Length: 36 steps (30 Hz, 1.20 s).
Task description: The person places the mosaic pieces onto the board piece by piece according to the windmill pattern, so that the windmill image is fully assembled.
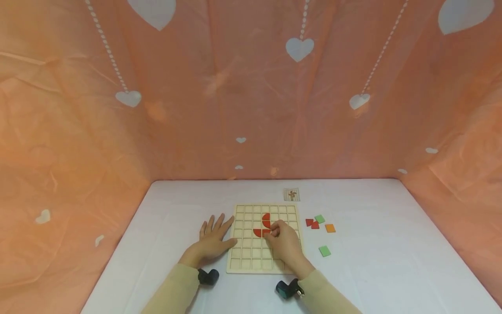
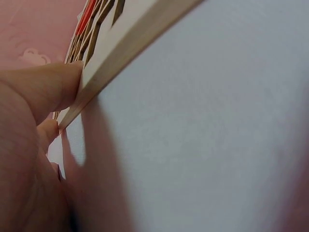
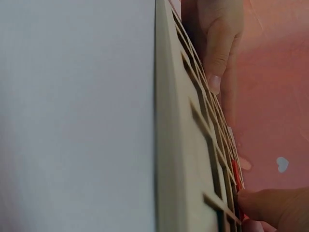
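Note:
A square wooden grid board (image 1: pixel 247 253) lies on the white table. My left hand (image 1: pixel 211 241) rests at its left edge with fingers spread; in the left wrist view the thumb (image 2: pixel 53 84) touches the board's rim. Over the board's middle, my right hand (image 1: pixel 287 246) has its fingers curled, with thumb and fingertip at a red tile (image 1: pixel 266 231). A red quarter-round tile (image 1: pixel 257 233) sits in the cell to the left of it. Two more red quarter-round tiles (image 1: pixel 266 216) fill cells above. In the right wrist view, red (image 3: pixel 235 174) shows beside the thumb (image 3: pixel 265 205).
Right of the board lie two red tiles (image 1: pixel 309 223), two green tiles (image 1: pixel 324 251) and an orange tile (image 1: pixel 330 228). A small card (image 1: pixel 292 194) with a printed grid pattern is behind the board. An orange curtain with hearts (image 1: pixel 251 109) encloses the table.

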Tool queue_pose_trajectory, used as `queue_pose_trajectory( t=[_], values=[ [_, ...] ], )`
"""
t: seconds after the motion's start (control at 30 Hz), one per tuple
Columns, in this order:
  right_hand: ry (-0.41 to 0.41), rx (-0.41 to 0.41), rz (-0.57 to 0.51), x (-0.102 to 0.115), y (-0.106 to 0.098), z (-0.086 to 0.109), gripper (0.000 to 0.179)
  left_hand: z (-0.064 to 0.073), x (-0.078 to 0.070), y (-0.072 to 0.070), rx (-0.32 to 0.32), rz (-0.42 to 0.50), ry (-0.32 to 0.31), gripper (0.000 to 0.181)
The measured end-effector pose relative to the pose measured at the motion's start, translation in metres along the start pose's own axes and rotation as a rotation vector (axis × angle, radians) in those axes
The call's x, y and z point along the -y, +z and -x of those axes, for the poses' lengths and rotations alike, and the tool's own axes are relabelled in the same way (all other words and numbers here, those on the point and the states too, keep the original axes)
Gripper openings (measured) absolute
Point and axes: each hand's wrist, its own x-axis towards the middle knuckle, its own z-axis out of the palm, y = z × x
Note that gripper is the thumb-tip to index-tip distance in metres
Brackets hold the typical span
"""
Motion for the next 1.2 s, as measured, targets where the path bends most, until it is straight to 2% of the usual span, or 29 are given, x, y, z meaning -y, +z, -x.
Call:
queue_pose_trajectory(
  t=[0.13, 0.3, 0.6, 0.8, 0.93, 1.03, 1.2],
  values=[
    [0.027, 0.001, -0.011, 0.0, 0.001, -0.001, 0.02, 0.001, -0.001, 0.001, 0.001, -0.006, -0.012, 0.073],
    [0.002, -0.01, -0.018, 0.001, 0.0, -0.002, 0.019, 0.003, -0.005, -0.002, -0.008, 0.016, -0.015, 0.073],
    [-0.051, -0.038, 0.004, 0.0, 0.001, -0.002, 0.015, 0.004, -0.007, -0.002, -0.01, -0.005, -0.005, 0.073],
    [-0.038, 0.019, 0.002, -0.004, -0.001, 0.001, 0.017, 0.004, -0.004, 0.003, -0.003, 0.003, 0.001, 0.074],
    [-0.041, 0.067, -0.075, -0.007, -0.016, 0.002, 0.02, 0.003, -0.003, 0.002, 0.002, 0.007, -0.005, 0.074],
    [-0.036, 0.065, -0.109, -0.013, -0.036, 0.002, 0.023, 0.003, -0.004, 0.0, 0.002, 0.003, -0.01, 0.074],
    [0.005, 0.01, -0.045, -0.039, -0.073, 0.001, 0.028, 0.004, -0.003, 0.0, -0.001, 0.012, -0.011, 0.074]
  ],
)
